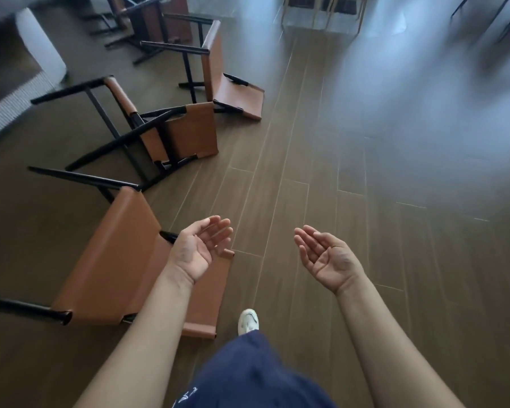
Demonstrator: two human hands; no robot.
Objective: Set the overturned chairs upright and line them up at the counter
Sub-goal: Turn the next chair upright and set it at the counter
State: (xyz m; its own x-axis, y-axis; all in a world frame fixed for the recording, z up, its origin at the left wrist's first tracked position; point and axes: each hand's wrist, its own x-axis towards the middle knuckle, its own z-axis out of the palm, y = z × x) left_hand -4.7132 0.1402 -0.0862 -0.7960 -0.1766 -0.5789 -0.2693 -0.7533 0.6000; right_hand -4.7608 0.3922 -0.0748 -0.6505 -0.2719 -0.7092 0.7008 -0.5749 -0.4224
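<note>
Brown plank floor (336,172) shows between the two hands. The left hand (199,248) and right hand (326,257) are both released, palms up, fingers loosely straight, grasping nothing. Below the left hand lies the nearest chair (109,260), tan leather, tipped onto its back with its black legs pointing left. Beyond it a second chair (189,131) and a third chair (233,92) lie overturned too, near a pale ribbed base (0,113), probably the table. To lift well, take the backrest's top edge with both hands and pivot the chair on its rear feet rather than dragging it.
</note>
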